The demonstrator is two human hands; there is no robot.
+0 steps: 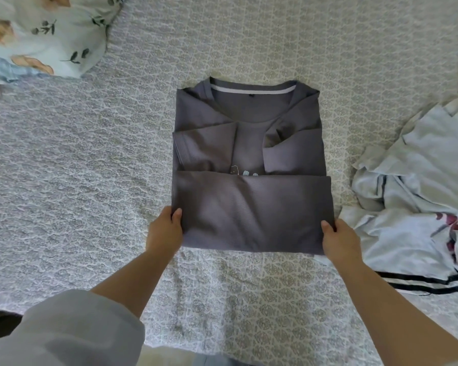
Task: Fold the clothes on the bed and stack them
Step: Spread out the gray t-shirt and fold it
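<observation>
A grey T-shirt (249,143) lies in the middle of the bed, collar at the far end. Its sleeves are folded inward and its lower part is doubled up over the body. My left hand (165,228) grips the near left corner of that fold, thumb on top. My right hand (340,240) grips the near right corner the same way. A heap of unfolded light clothes (418,196) with black stripes lies to the right of the shirt.
The bed cover (90,167) is a grey-white patterned quilt. A floral pillow (45,33) lies at the far left corner. The quilt's near edge runs below my forearms.
</observation>
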